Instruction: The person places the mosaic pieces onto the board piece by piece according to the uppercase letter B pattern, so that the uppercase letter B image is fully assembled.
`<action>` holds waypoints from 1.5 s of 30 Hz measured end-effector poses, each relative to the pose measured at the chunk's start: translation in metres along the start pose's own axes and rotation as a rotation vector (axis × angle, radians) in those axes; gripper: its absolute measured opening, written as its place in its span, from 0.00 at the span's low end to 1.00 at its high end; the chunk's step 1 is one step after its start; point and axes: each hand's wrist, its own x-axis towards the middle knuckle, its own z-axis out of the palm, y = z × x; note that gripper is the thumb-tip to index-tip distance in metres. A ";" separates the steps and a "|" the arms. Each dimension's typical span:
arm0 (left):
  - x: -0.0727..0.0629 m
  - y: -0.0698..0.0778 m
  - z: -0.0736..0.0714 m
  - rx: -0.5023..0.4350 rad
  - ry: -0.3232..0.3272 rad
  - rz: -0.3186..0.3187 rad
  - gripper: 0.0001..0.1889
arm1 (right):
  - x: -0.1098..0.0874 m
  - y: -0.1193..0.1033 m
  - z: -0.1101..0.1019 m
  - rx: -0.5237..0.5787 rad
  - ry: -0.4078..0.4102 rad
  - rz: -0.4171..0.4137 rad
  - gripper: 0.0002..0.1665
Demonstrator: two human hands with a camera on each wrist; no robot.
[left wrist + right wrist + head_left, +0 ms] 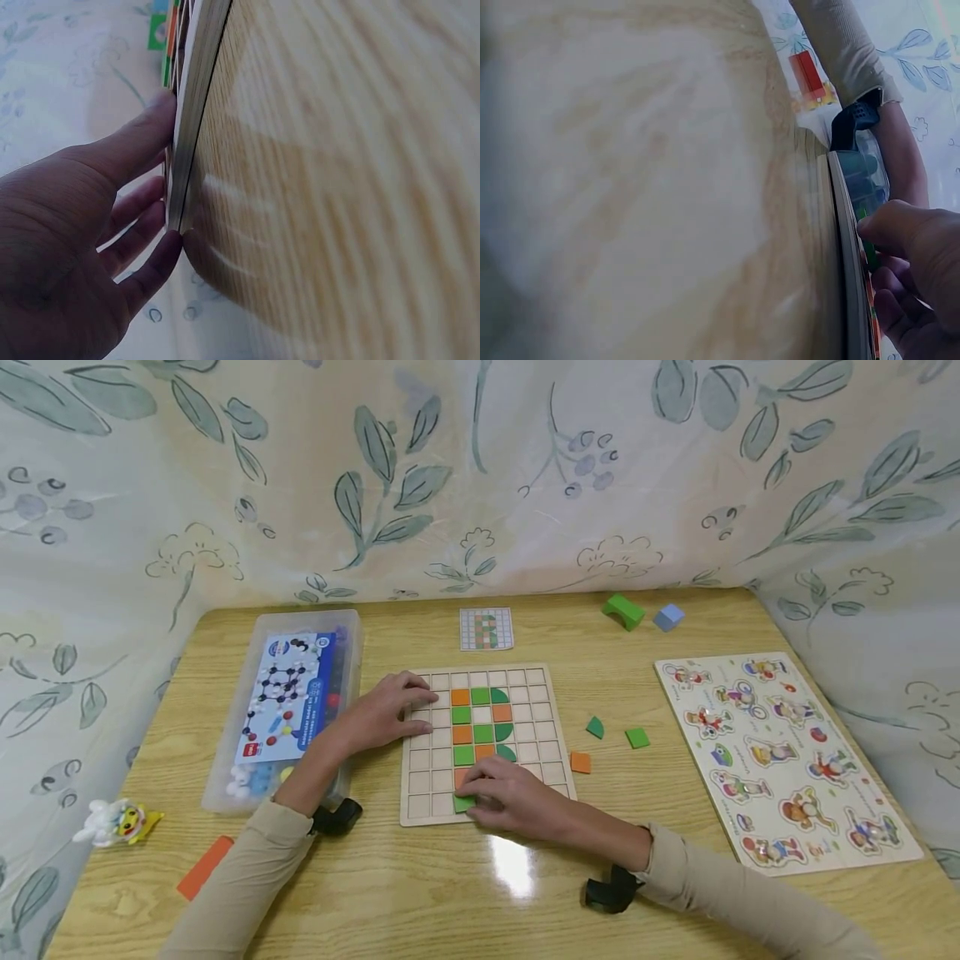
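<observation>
A wooden grid board lies on the table, its squares partly filled with orange, green and dark green tiles. My right hand is over the board's lower rows and pinches a green square tile at the bottom row. The same green tile shows between thumb and fingers in the right wrist view. Along the board's left edge rests my left hand, fingers spread and touching the rim. In the left wrist view, that hand meets the board's side with its fingertips. My right hand hides some squares.
Behind the board lies a small pattern card. Right of the board are a dark green quarter-round tile, a green square and an orange square. A molecular model box stands left; a picture puzzle lies right.
</observation>
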 end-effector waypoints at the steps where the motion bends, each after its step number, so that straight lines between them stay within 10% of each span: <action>1: 0.000 0.000 0.000 0.001 0.000 0.001 0.24 | 0.000 0.001 0.000 -0.007 0.000 -0.004 0.12; 22: -0.001 0.003 0.000 -0.004 -0.007 -0.005 0.24 | -0.008 -0.007 -0.010 -0.086 -0.093 0.053 0.16; 32: -0.001 0.003 -0.001 -0.002 -0.009 -0.010 0.25 | -0.064 0.029 -0.052 -0.085 0.169 0.223 0.27; 45: 0.000 0.001 0.000 0.005 -0.006 -0.005 0.25 | -0.110 0.052 -0.075 -0.204 0.102 0.398 0.28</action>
